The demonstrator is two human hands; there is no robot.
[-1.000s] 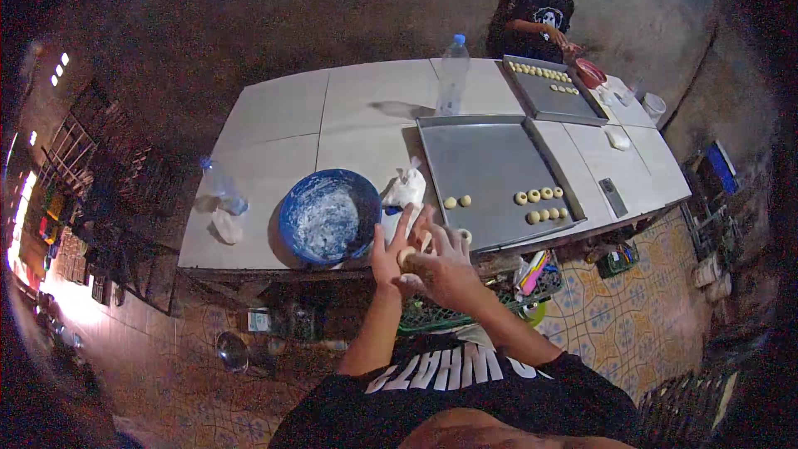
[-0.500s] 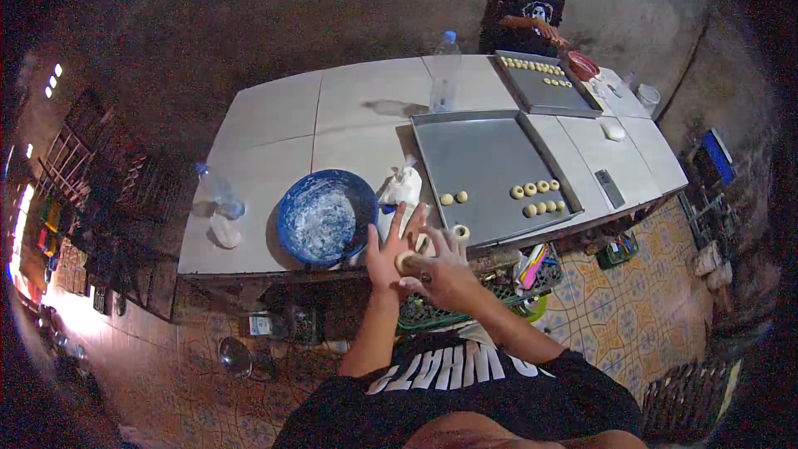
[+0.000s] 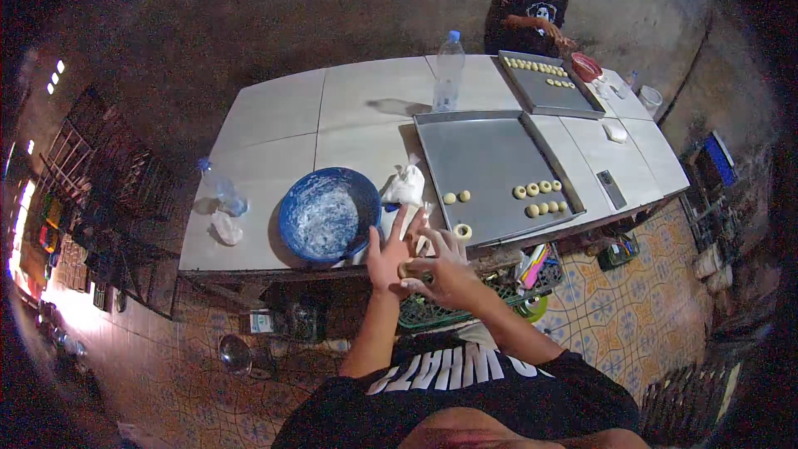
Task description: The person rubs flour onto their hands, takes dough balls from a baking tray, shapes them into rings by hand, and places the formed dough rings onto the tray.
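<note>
My left hand point(image 3: 389, 262) is open, fingers spread, with a piece of dough point(image 3: 406, 269) against its palm. My right hand point(image 3: 440, 274) has its fingers curled over that dough, which they mostly hide. To the left sits a blue bowl point(image 3: 330, 216) coated with white powder. Just beyond my fingers stands a white plastic bag point(image 3: 405, 185). A metal tray point(image 3: 478, 150) on the right holds several dough pieces point(image 3: 532, 191), some ring-shaped, and one dough ring point(image 3: 462, 232) lies at its near left corner.
A co-worker point(image 3: 532, 12) works at the tiled table's point(image 3: 274, 112) far end, by a second tray point(image 3: 553, 100) and red bowl point(image 3: 587, 67). Bottles point(image 3: 449, 75) point(image 3: 223, 187) and a phone point(image 3: 611, 189) lie or stand on the table. A green crate point(image 3: 432, 312) is underneath.
My right fingers have closed further over the dough, which showed more clearly earlier. My left hand has shifted slightly left. The view has tilted a little.
</note>
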